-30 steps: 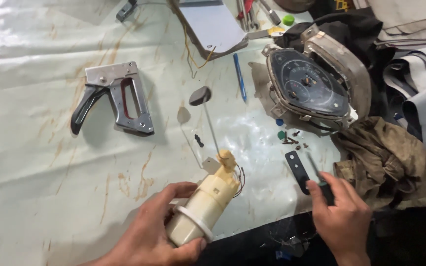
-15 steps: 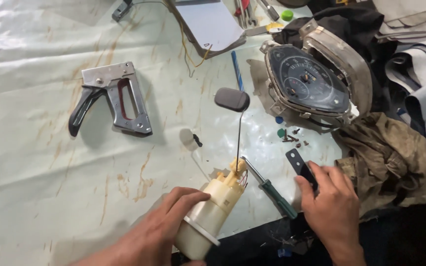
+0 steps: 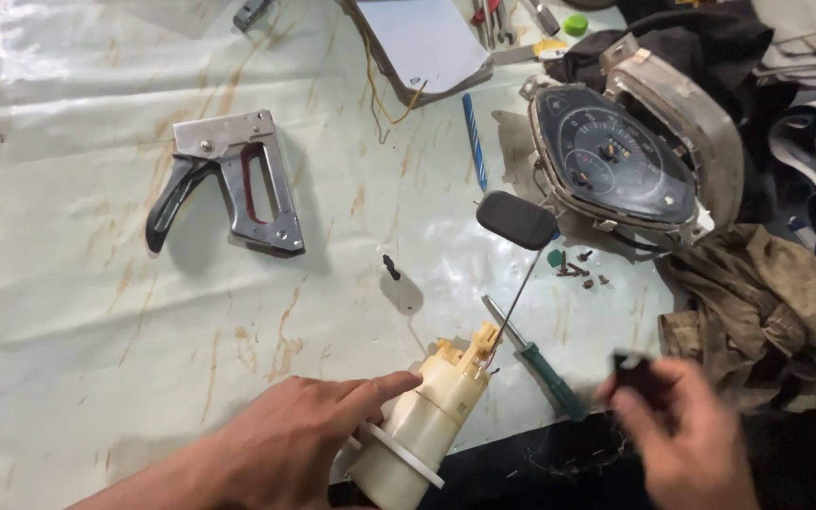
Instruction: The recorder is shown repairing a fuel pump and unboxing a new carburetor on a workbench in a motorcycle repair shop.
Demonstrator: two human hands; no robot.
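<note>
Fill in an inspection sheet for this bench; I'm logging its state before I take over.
Surface: pale table cover, rust-stained.
Job's things: cream cylindrical pump unit with float arm, gripped by left hand; small black part in right hand, blurred.
Clutter: staple gun, green-handled screwdriver, blue pen, loose screws, instrument cluster, dirty rag.
Grippers: both hands closed on their things.
Cables: yellow wire near the clipboard.
Surroundings: dark cloth at right.
</note>
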